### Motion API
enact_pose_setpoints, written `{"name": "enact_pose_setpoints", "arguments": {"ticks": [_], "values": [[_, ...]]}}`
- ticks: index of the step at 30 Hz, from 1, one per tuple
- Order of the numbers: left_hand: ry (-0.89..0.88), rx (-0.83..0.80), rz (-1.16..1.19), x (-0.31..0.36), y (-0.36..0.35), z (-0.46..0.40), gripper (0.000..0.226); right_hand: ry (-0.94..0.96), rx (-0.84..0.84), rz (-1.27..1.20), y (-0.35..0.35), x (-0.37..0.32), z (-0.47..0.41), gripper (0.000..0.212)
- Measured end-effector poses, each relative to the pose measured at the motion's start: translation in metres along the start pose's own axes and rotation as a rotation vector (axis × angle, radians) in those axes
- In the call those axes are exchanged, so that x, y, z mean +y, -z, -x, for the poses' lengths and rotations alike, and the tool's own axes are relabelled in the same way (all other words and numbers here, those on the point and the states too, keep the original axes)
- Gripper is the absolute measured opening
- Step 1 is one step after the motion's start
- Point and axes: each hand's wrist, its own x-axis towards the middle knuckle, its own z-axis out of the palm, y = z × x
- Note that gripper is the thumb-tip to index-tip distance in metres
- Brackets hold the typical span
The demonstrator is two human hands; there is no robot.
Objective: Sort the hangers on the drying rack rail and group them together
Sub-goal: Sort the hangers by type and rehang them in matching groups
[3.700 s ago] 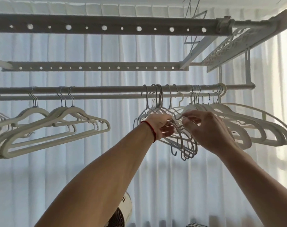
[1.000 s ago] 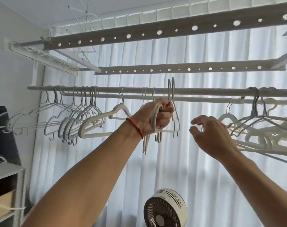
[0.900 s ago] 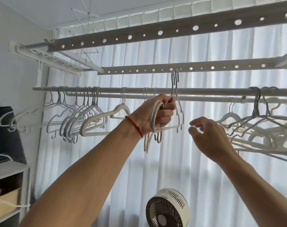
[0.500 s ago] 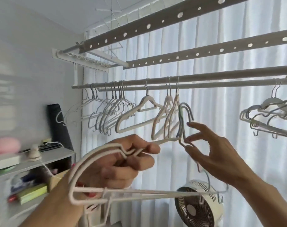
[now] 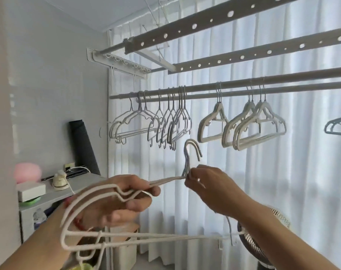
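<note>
Left hand (image 5: 115, 201) clasping wire hangers (image 5: 146, 238), right hand (image 5: 210, 189) pinching necks; lift hooks (image 5: 192, 151) level toward 11 o'clock cluster (image 5: 165, 121).

Just one view here, head cam, wide-angle, tilted up from below the rail (image 5: 243, 85) and turned a bit leftward toward the wall (image 5: 54, 78). Both hands sit close to the lens: left hand (image 5: 115, 201) low and nearest, right hand (image 5: 214, 190) just beyond. The rail runs above and past them, further off. No second view to compare.
</note>
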Motion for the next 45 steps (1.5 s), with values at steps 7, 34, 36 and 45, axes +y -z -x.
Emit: {"name": "enact_pose_setpoints", "arguments": {"ticks": [7, 34, 36, 45], "values": [[-0.104, 0.335, -0.254, 0.052, 0.037, 0.025, 0.028, -0.245, 0.259, 0.02, -0.04, -0.054, -0.087, 0.026], [-0.363, 0.339, -0.184, 0.197, 0.05, -0.195, 0.023, -0.346, 0.303, -0.301, -0.014, 0.014, -0.051, 0.028], [-0.298, 0.385, -0.199, 0.19, 0.062, -0.2, 0.021, -0.35, 0.309, -0.307, -0.012, 0.019, -0.05, 0.029], [-0.299, 0.643, -0.489, 0.176, 0.043, -0.17, 0.04, -0.344, 0.365, -0.236, 0.01, 0.004, -0.016, 0.019]]}}
